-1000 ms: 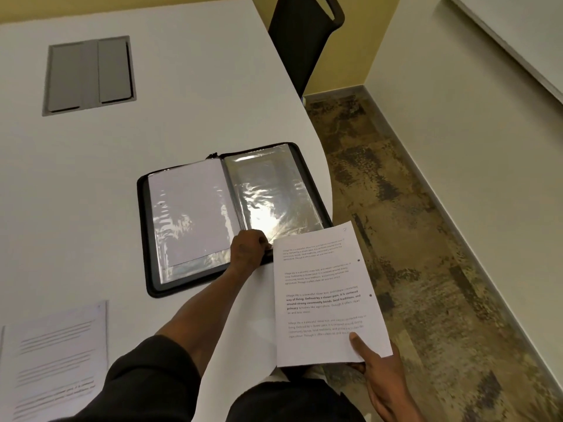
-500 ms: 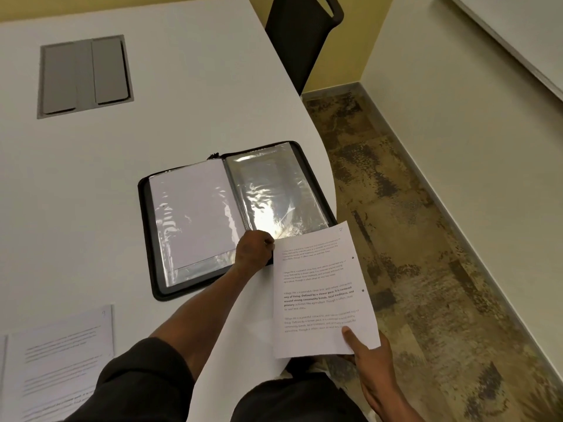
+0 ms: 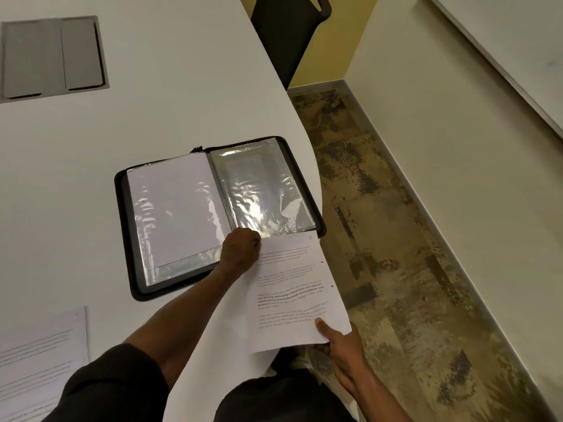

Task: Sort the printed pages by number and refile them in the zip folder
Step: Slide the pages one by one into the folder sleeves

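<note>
- white table, patterned carpet beside it.
- zip folder lies open near the table edge.
- our left hand pinches a sleeve's lower edge.
- our right hand grips a printed page just beside the folder.

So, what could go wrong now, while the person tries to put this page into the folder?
1. The right hand pinches the printed page by one bottom corner only, so it may bend or crumple at the sleeve opening.
2. The left hand grips the lower edge of the clear sleeve; if it slips, the opening may close.
3. The zip folder lies near the table edge, so a push could slide it off.
</note>
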Demonstrator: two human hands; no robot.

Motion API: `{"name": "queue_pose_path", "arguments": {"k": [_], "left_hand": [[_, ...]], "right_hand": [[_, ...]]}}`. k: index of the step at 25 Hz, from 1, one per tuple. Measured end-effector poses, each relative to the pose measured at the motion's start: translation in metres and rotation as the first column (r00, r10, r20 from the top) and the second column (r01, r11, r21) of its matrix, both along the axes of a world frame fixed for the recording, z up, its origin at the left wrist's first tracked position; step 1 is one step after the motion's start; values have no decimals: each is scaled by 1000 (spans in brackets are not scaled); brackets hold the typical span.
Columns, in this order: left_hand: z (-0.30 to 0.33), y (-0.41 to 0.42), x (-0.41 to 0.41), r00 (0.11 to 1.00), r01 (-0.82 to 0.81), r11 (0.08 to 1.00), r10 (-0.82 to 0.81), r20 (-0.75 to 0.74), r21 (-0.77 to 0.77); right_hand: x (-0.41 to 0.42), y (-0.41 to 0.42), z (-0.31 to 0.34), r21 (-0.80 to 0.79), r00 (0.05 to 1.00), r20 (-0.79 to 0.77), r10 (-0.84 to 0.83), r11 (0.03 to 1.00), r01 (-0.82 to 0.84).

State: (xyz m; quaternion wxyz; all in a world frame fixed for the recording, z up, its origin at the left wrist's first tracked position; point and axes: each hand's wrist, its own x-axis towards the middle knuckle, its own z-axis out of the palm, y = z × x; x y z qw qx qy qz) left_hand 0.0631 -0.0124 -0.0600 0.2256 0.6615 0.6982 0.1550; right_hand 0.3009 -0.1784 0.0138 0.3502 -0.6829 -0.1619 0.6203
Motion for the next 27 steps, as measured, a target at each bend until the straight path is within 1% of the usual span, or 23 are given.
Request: {"name": "queue_pose_path", "arguments": {"k": [3,8,11,13,17,22,27], "left_hand": [[-1,1,1,1000,16,1000,-16,-10,-2],[-4,4,2,1000,13,1000,-13,-20,0],[-10,5,1,998,43,999,-42,-47,20],[-15,6,1,997,62,996,-58,-60,66],[-21,14,11,978,152,981,-132,-160,120],[-14,37,40,956,235,968,-215,-200,82],[-5,60,62,951,265,962,-248,-185,72]], "right_hand": [[7,1,2,22,1000,10,21,1000,-21],[14,-6,-3,55,994,86,72,996,-77],[13,-1,-2,27,998,50,48,998,-49],[12,4,-1,8,999,21,25,1000,-26],[11,6,-3,3,1000,-5,-3,1000,3],[15,8,4,-21,997,-66,-27,999,26],[20,14,5,-16,999,-35,26,1000,-26]]}}
